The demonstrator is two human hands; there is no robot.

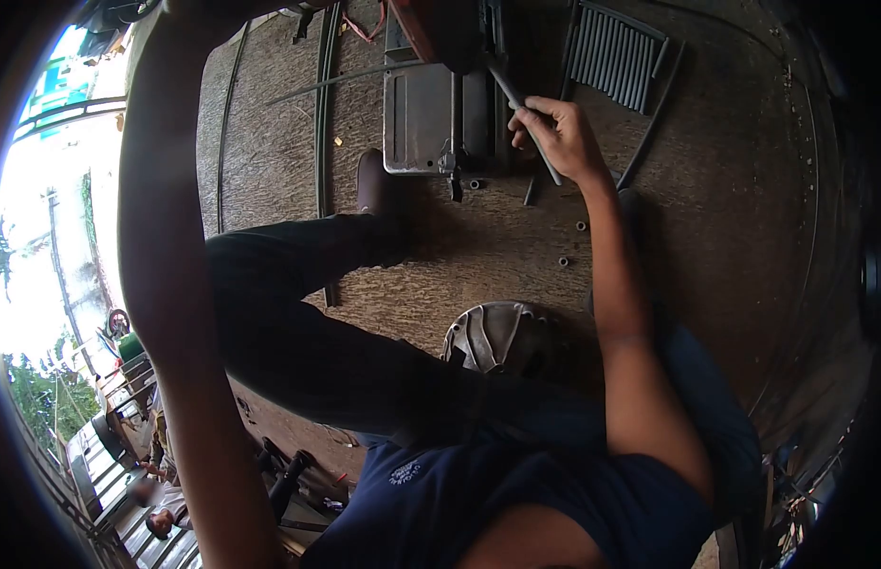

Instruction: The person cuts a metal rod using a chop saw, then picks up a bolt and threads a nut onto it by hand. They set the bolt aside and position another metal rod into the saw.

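Note:
My right hand [557,136] is closed around a thin grey metal rod [531,123]. The rod slants from the cutting machine down past my fingers. The machine has a grey steel base [426,114] and a red body [431,24] at the top edge. My left forearm [165,237] runs up the left side to the top edge, where the hand is out of sight. My dark-trousered leg [298,313] crosses the middle, and its shoe [374,185] rests beside the machine base.
A bundle of grey tubes [616,57] lies right of the machine. Short cut pieces [581,226] dot the brown ground. Long rods [322,114] lie to the left. A grey metal cover [502,337] sits near my knee. Other people [161,517] are far off at lower left.

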